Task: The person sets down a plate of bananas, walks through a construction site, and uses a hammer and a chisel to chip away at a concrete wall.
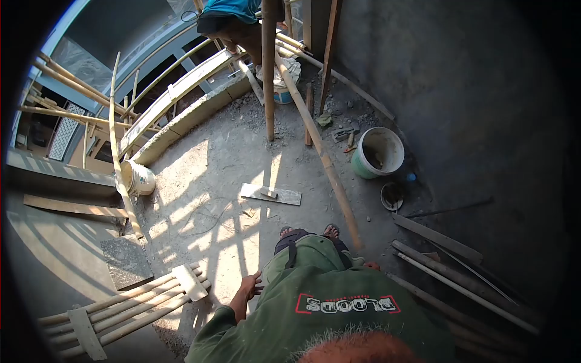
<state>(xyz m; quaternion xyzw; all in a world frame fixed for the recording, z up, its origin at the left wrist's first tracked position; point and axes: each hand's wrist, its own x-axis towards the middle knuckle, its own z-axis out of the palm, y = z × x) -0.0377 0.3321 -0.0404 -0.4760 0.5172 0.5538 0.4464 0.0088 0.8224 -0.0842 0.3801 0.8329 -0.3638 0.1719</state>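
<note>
Float, head view: a pale grey, flat rectangular board with a short raised handle [269, 193] lay on the grey concrete floor [315, 212], ahead of the feet [330, 230], roughly midway between the curved low-wall edge and the dark right wall.
Float handling: judged light for its length, stiff, hardly fragile; face probably gritty. Best hold looked to be the handle, fingers wrapped round it, clear of the thin edges.
Left hand [247, 286]: beside the thigh, fingers loosely apart, clamped on nothing visible; bamboo panel to its left, apart.
Right hand [372, 265]: mostly hidden by the green shirt [345, 284]; grip could not be told.
Float count: one board, one handle.
Bucket count: three; a cream plastic one [143, 180] near the floor's left edge, a large green-and-white one [377, 153] near the right wall, a blue-and-white one [282, 97] under a pale sack [287, 71] at the far edge.
Small round container [392, 196]: one, just beside the large bucket.
Bamboo panel [133, 305]: one, two flat crosspieces; pole total uncertain.
Co-worker [233, 24]: one, bent over the far low wall.
</note>
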